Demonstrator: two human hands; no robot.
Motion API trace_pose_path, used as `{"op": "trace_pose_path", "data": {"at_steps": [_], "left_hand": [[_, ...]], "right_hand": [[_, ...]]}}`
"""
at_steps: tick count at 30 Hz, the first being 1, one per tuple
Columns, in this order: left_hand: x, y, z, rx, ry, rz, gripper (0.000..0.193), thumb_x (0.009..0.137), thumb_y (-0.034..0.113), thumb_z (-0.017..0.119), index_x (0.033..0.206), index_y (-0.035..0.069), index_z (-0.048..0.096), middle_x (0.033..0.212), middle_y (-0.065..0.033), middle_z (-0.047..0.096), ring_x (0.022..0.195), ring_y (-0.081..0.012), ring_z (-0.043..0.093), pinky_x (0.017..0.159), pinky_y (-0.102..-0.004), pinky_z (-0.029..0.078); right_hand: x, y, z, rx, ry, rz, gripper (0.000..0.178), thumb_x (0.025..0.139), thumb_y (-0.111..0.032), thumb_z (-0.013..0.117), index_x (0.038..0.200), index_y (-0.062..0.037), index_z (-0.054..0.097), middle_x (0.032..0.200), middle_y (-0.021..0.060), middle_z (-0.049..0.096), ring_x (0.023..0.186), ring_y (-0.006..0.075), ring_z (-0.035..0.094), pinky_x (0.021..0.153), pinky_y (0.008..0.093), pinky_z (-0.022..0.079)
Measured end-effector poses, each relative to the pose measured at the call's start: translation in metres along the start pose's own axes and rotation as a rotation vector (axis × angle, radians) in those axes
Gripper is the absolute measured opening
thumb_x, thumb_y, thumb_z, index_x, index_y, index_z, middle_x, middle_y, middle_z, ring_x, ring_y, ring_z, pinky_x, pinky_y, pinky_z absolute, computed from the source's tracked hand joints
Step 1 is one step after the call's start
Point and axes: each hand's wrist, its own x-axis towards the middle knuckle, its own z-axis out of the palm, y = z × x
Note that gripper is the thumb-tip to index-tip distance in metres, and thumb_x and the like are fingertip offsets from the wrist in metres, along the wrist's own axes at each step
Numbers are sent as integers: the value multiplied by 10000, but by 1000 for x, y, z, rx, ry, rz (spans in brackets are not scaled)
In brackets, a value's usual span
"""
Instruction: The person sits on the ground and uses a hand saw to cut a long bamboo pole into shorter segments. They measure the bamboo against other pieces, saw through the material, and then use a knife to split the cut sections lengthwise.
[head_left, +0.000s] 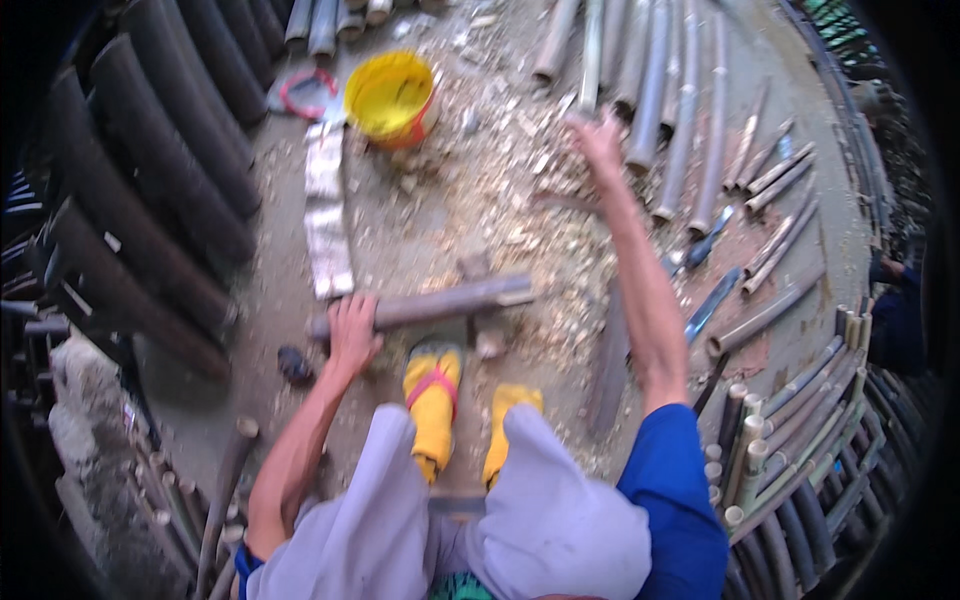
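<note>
In front of my feet, a brown bamboo pole [440,302] lies across a small block [488,330], its right end cut and split. My left hand [352,335] is wrapped round the pole near its left end. My right arm is stretched far forward. Blurred a little, my right hand [598,142] has its fingers spread at the near end of a pale green bamboo pole [590,55]; whether they touch it I cannot tell. Right of that hand lie several more bamboo poles [685,110] in a row.
Wood chips [500,215] cover the middle floor. A yellow bucket [392,98] stands ahead, beside a red-strapped sandal [308,93] and a silvery strip [328,215]. Blue-handled tools [712,300] lie to the right. Large dark curved pipes [165,130] line the left; bundled bamboo [800,410] stands right.
</note>
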Motion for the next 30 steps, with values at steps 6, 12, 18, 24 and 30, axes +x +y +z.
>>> {"op": "trace_pose_path", "data": {"at_steps": [6,12,18,24,30], "left_hand": [[-8,-15,-1,-8,-113,-88,622,538,83,777,1114,93,541,1056,-96,555,1044,-297,509,891,-427,380],[-3,-10,-7,-52,-92,-50,625,573,114,760,1159,125,542,1098,-79,568,1067,-283,517,908,-449,372],[11,20,-4,-110,-107,38,619,637,184,770,1201,124,522,1140,-87,577,1126,-273,521,918,-452,380],[19,21,5,-87,-160,37,658,636,207,780,1230,102,517,1150,-109,591,1105,-298,546,919,-434,406],[21,29,-7,-146,-167,44,667,670,231,763,1272,103,507,1176,-128,587,1123,-301,541,936,-426,416]], "right_hand": [[-159,-36,-13,19,-145,-209,355,859,-122,602,1197,-15,599,932,110,667,763,183,632,676,304,538],[-332,20,-32,-120,-79,72,289,846,-89,611,1114,17,600,887,112,602,749,173,586,649,310,493],[-387,47,-40,-263,-61,-118,364,798,-39,636,1158,-38,583,1001,150,572,848,265,600,731,369,505],[-363,45,-103,-274,-2,-9,341,801,-34,630,1140,-45,603,921,104,581,743,192,575,690,330,494],[-369,58,-132,-261,101,29,322,806,-25,627,1127,-29,602,897,112,578,766,206,582,702,345,496]]}}
